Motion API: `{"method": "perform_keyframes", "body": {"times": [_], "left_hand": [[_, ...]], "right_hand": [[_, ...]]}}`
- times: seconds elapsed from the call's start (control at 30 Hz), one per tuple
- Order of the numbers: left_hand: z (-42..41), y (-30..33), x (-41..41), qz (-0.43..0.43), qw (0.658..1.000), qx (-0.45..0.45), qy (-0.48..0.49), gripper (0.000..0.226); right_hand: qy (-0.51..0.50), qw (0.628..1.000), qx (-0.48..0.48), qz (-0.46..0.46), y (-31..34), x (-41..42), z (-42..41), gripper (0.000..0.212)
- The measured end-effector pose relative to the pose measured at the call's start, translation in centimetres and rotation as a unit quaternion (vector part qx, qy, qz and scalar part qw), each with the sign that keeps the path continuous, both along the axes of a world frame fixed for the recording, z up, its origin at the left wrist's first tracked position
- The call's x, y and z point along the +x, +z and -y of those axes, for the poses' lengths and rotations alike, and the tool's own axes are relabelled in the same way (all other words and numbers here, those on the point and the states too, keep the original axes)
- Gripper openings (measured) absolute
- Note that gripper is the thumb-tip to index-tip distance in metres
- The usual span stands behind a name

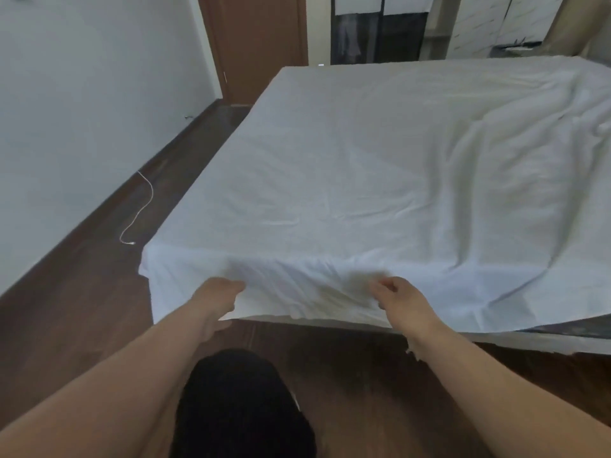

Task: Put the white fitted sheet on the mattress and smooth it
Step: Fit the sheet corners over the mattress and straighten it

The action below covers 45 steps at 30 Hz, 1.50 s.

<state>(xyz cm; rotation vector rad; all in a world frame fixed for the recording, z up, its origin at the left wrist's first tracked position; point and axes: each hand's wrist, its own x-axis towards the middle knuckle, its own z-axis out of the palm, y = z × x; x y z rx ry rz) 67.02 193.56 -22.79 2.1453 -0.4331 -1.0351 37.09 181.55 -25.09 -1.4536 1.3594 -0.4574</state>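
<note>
Along the mattress's near edge, the left hand (216,300) and right hand (401,300) each pinch the hanging hem of the wrinkled white fitted sheet (380,166). It covers the whole top, hiding the mattress; the right side is cut off. No writing is readable.

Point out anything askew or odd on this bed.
The sheet is heavily creased toward the right, and its near edge hangs loose where both hands, left and right, grip it. A white cable lies on the floor.
</note>
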Motion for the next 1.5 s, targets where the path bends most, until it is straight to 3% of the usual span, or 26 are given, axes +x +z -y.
{"method": "perform_keyframes", "body": {"times": [0.07,0.13,0.23,0.33,0.5,0.7,0.87,1.17,1.4,1.5], "left_hand": [[-1.3,-1.4,1.6,-0.064,0.993,-0.023,0.094,0.023],[-1.9,-2.6,2.7,-0.129,0.977,-0.055,0.159,0.047],[-1.5,-3.7,3.7,-0.212,0.950,-0.115,0.196,0.070],[0.1,-3.9,3.9,-0.248,0.940,-0.148,0.179,0.078],[3.4,-2.9,2.7,-0.215,0.960,-0.135,0.120,0.061],[5.6,-2.7,1.7,-0.137,0.969,-0.173,0.110,0.031],[5.1,-3.2,2.0,-0.078,0.978,-0.173,0.085,0.033],[2.4,-3.9,2.9,0.004,0.995,-0.096,0.022,0.030],[1.2,-3.4,1.2,-0.003,1.000,-0.009,-0.022,0.027],[1.8,-1.8,-0.4,0.014,0.999,-0.023,-0.026,0.030]], "right_hand": [[-0.082,0.983,0.134,0.099,-0.5,2.1,-0.2,0.048],[-0.142,0.953,0.209,0.165,-1.0,3.7,-0.2,0.056],[-0.202,0.939,0.199,0.193,-1.7,5.6,0.4,0.057],[-0.250,0.939,0.147,0.184,-1.8,6.9,1.3,0.039],[-0.260,0.948,0.088,0.160,-1.9,7.1,2.3,0.027],[-0.248,0.953,0.097,0.146,-1.3,6.8,1.9,0.018],[-0.237,0.962,0.069,0.114,-0.9,6.5,1.0,0.014],[-0.244,0.965,0.060,0.078,-1.5,6.5,-2.2,0.015],[-0.185,0.969,0.142,0.077,-1.7,4.7,-3.6,0.015],[-0.133,0.976,0.158,0.068,-0.6,3.0,-3.2,0.017]]}}
